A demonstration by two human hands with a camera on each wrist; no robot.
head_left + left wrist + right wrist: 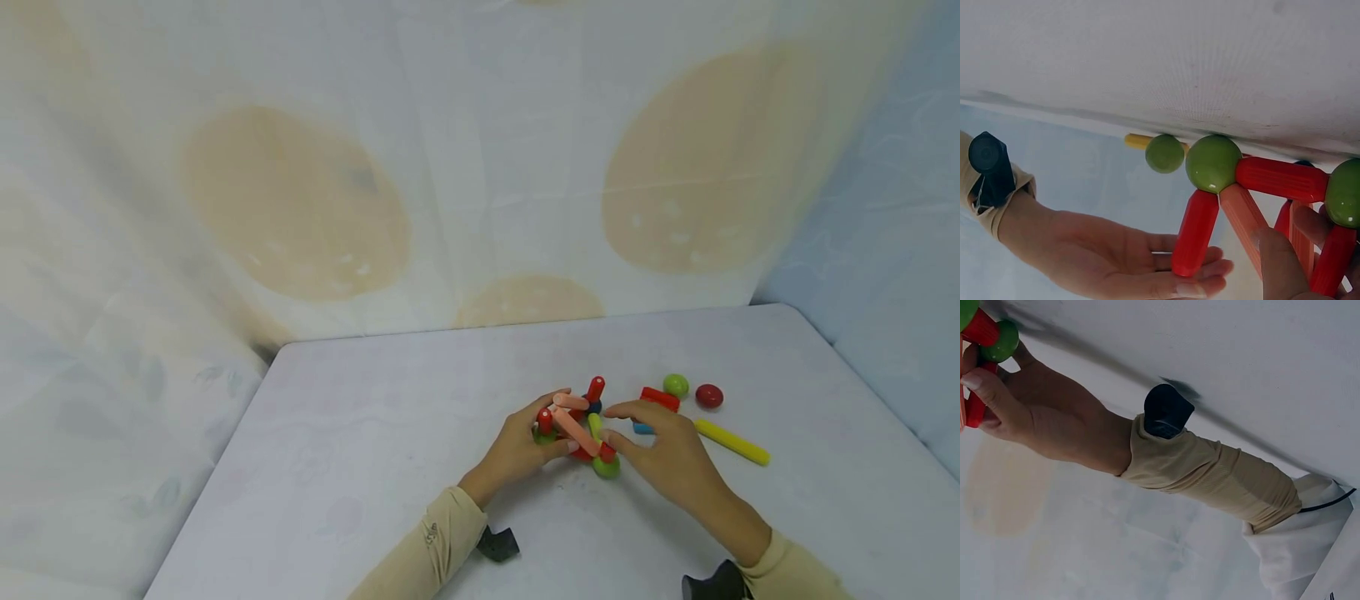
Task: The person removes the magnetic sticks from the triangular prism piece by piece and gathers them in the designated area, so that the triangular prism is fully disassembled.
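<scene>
A small frame of red and salmon rods joined by green balls stands on the white table. My left hand grips it from the left, thumb in front and fingers over the top. In the right wrist view the left hand's thumb presses a red rod beside a green ball. My right hand reaches in from the right with straight fingers. The left wrist view shows the right hand's fingers touching the end of a hanging red rod below a green ball.
Loose pieces lie to the right of the frame: a red rod, a blue rod, a green ball, a dark red ball and a yellow rod. A draped cloth backdrop rises behind the table.
</scene>
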